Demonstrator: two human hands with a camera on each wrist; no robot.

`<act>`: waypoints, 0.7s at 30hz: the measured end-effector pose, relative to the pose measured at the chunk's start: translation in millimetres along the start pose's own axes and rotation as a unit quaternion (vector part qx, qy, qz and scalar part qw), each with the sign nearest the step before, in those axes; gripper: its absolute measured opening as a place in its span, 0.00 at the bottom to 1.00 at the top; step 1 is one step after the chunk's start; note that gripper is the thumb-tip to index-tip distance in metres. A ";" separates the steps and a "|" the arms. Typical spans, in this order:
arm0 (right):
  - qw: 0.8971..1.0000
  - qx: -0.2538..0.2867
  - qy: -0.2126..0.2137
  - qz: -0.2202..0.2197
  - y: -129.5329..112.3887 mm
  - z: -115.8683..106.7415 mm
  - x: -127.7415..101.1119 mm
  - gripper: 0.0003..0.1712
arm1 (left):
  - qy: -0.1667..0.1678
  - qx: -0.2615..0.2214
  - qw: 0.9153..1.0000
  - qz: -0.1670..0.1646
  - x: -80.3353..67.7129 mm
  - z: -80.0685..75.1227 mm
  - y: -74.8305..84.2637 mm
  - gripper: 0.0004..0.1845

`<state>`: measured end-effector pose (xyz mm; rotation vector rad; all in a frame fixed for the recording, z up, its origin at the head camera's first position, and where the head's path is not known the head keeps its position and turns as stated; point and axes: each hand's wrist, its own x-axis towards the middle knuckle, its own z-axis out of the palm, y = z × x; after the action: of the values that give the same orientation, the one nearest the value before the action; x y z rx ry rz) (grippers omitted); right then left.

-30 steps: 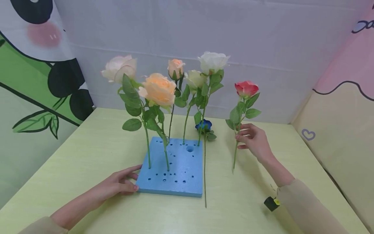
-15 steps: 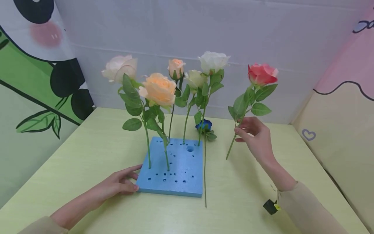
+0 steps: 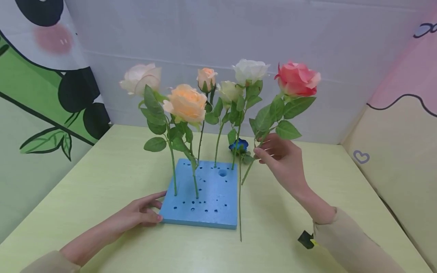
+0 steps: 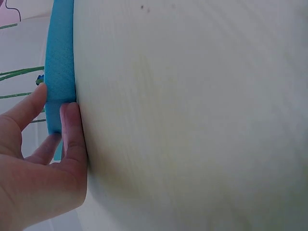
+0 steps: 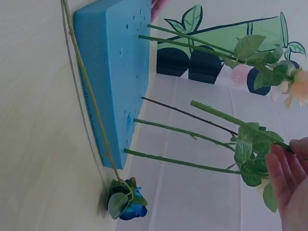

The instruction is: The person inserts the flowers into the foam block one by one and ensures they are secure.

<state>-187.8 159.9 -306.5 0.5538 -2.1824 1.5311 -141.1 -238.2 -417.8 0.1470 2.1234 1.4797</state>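
Observation:
My right hand (image 3: 285, 159) pinches the stem of a red-pink rose (image 3: 297, 79). Its bloom leans to the right, while the cut stem end (image 5: 195, 103) points down and left beside the blue block (image 3: 213, 193). In the right wrist view the bloom is out of frame. My left hand (image 3: 141, 214) touches the block's left edge near the front corner, its fingers (image 4: 31, 106) fairly straight. Standing in the block's holes are a pale pink rose (image 3: 141, 79), an orange rose (image 3: 187, 103), a peach rosebud (image 3: 206, 79), a cream rose (image 3: 229, 91) and a white rose (image 3: 250, 71).
A blue rose (image 3: 238, 145) lies on the yellow table (image 3: 266, 246), its long thin stem along the block's right side. Near my right sleeve is a small black object (image 3: 306, 239) with yellow on it. Behind the table hangs a pale cloth backdrop (image 3: 184, 34).
My right hand has raised the red-pink rose and brought it left and closer, to the block's right side, tilting its bloom to the right. The left hand and block have stayed put.

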 end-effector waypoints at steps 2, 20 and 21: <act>1.000 -0.008 -0.011 -0.013 -1.1 7.3 -1.1 0.12 | 0.000 0.001 1.000 0.000 0.0 0.0 -0.1 0.43; 0.994 0.046 -0.094 0.005 0.7 70.3 -12.1 0.10 | -0.002 0.000 1.000 -0.002 -1.0 -0.1 1.7 0.42; 0.994 0.046 -0.097 0.005 1.2 72.4 -12.4 0.10 | -0.002 0.000 1.000 -0.002 -0.7 0.0 1.5 0.42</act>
<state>-185.8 92.9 -336.5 0.7504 -2.2669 1.6525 -140.9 -237.9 -416.1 0.1448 2.1202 1.4751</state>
